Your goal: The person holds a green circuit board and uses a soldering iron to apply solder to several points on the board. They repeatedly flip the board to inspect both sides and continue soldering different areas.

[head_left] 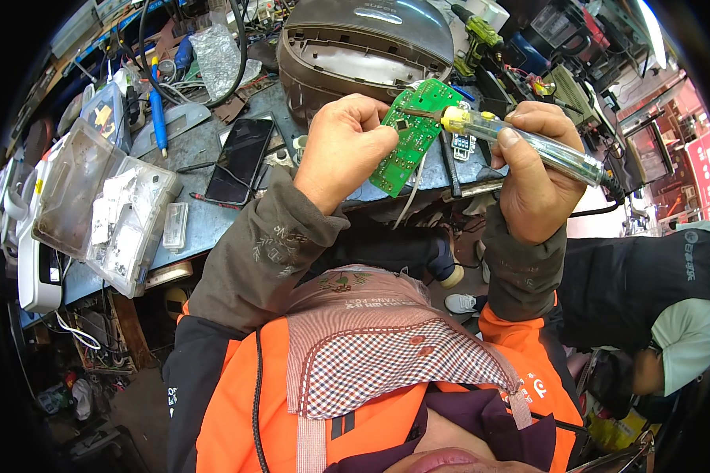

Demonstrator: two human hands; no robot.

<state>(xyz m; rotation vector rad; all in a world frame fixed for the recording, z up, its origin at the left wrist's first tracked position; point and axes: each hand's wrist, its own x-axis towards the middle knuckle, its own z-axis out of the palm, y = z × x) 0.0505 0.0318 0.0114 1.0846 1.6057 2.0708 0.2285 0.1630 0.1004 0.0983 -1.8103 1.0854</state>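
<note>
My left hand [345, 148] is closed, thumb and fingers pinching the left edge of a green circuit board [406, 158]. The board is held tilted over the front edge of the bench, its small soldered parts showing. In my right hand [538, 177] is a soldering iron [556, 151] with a clear handle and a yellow collar. Its dark shaft lies across the upper part of the board; whether the tip touches it, I cannot tell. A thin pale cable hangs below the board.
Behind my hands stands a brown appliance housing [323, 77]. A black phone [246, 150], a blue pen-shaped tool [158, 118] and an open clear plastic case [71, 193] lie on the bench at left. A green power tool [481, 35] is at the back. Another person [631, 288] is close on the right.
</note>
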